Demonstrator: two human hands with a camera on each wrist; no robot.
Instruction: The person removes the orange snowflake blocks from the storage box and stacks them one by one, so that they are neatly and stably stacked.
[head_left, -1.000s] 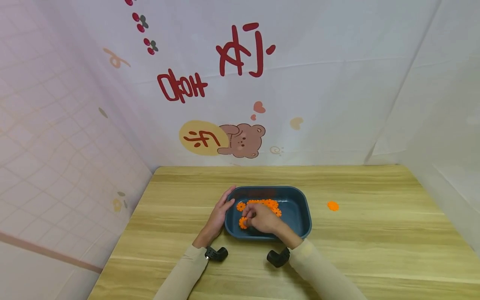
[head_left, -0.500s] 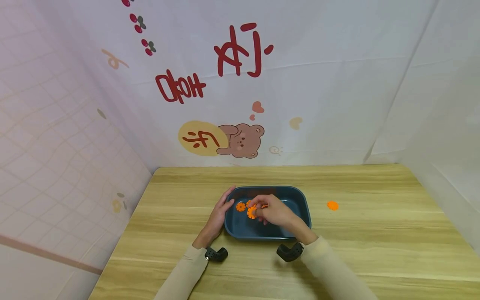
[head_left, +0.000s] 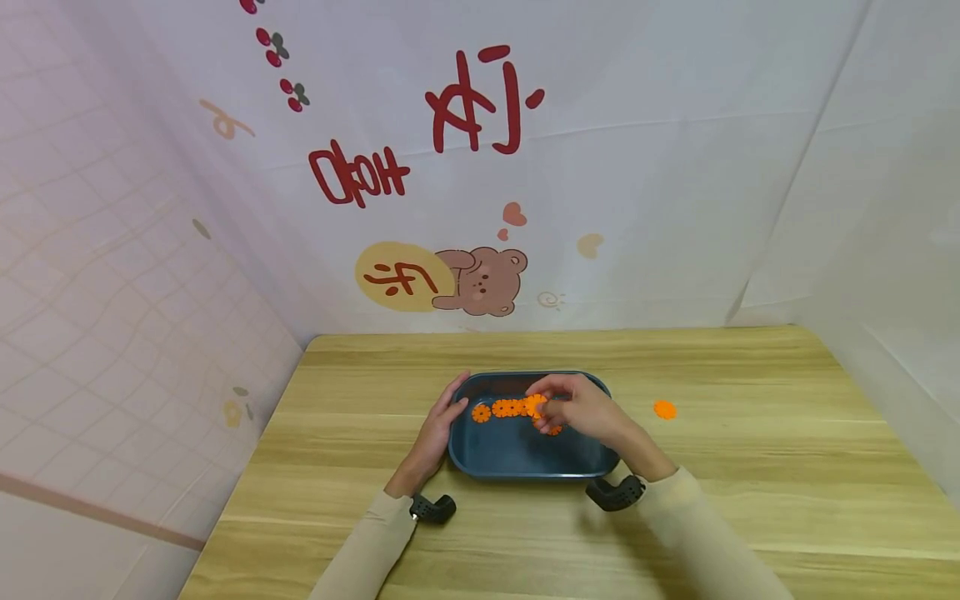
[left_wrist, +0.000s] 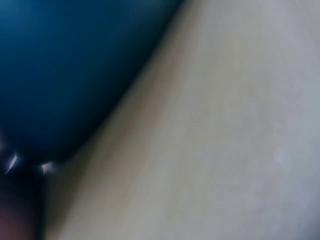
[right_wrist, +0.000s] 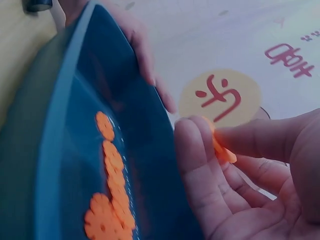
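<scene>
A dark blue rectangular tray [head_left: 502, 456] with rounded corners stands on the wooden table. My left hand [head_left: 431, 433] holds its left end, thumb over the rim and fingers along the outer wall. Above the right part of the tray, my right hand [head_left: 592, 412] pinches an orange flower-shaped disc [right_wrist: 225, 150] between thumb and fingers. Inside, several like discs [right_wrist: 116, 175] lie in an overlapping row by the back wall, with a single disc [head_left: 481, 413] to their left. The left wrist view shows only the tray's blurred outer wall [left_wrist: 65, 65] and the table.
One more orange disc [head_left: 664, 409] lies on the table [head_left: 750, 467], right of the tray. A white printed cloth [head_left: 637, 167] hangs behind the table, with more cloth at both sides.
My right hand has moved rightward and up from the tray's left front, carrying the pinched disc and uncovering the row of discs. The left hand stays at the tray's left end.
</scene>
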